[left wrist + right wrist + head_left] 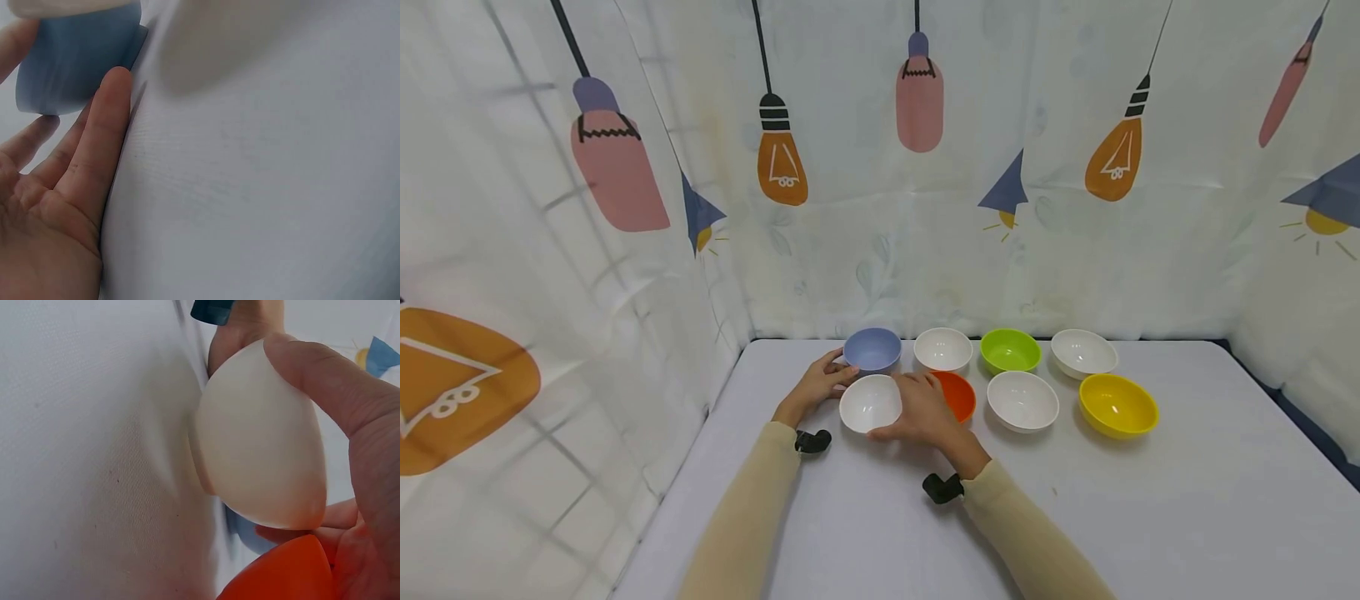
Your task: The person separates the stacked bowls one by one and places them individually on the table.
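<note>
Plainly gripped in the right hand: a white bowl, front row, far left of the bench, thumb curled over its outer wall in the right wrist view, other fingers round the far side. Clamped, then, not merely touching. Whether lifted or resting on the cloth: cannot tell for sure.

At 12 o'clock from it, a blue bowl, met by the left hand coming in from 8 o'clock, fingers straight and laid against its side, apart rather than closed round it.

At 3 o'clock, just beside and half hidden behind the right hand, an orange bowl. Further along the same row, a second white bowl and a yellow bowl; behind, two more white ones and a green bowl.

Step in hand, judged: taking up the white bowl, blue one steadied. Next move calls for a clean rise, clear of both neighbours' rims, with the grip kept firm on that smooth wall.
</note>
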`<state>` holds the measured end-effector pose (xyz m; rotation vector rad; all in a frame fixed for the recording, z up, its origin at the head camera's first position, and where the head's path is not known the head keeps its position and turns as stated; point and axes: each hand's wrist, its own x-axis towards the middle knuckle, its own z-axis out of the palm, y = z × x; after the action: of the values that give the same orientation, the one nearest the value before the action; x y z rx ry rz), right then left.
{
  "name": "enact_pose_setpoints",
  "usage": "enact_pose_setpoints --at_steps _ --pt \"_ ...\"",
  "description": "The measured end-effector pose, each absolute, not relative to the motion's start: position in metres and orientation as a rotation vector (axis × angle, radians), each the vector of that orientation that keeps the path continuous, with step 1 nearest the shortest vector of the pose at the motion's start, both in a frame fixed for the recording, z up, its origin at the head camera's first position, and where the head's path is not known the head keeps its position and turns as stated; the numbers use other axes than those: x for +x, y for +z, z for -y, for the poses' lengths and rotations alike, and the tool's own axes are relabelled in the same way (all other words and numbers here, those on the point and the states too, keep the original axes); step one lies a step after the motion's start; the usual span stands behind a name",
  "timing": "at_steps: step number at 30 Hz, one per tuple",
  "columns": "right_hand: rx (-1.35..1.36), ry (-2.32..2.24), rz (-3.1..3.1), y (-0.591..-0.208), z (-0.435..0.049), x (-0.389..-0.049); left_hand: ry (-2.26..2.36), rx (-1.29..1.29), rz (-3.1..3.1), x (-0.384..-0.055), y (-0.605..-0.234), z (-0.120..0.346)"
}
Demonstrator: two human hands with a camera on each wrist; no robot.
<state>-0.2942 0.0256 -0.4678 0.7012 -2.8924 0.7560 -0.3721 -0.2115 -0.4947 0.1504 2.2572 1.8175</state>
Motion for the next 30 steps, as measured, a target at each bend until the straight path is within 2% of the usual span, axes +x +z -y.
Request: enact_pose_setpoints --at_steps 7,30 --pt "0.684 0.609 2.929 -0.469 -0.022 -0.294 1.759 0.108 -2.313 -0.371 -0.495 0.211" --pt "0.606 0.577 2.939 -0.468 -0.012 -0.295 1.726 0.127 -2.349 -0.374 -0.496 0.213"
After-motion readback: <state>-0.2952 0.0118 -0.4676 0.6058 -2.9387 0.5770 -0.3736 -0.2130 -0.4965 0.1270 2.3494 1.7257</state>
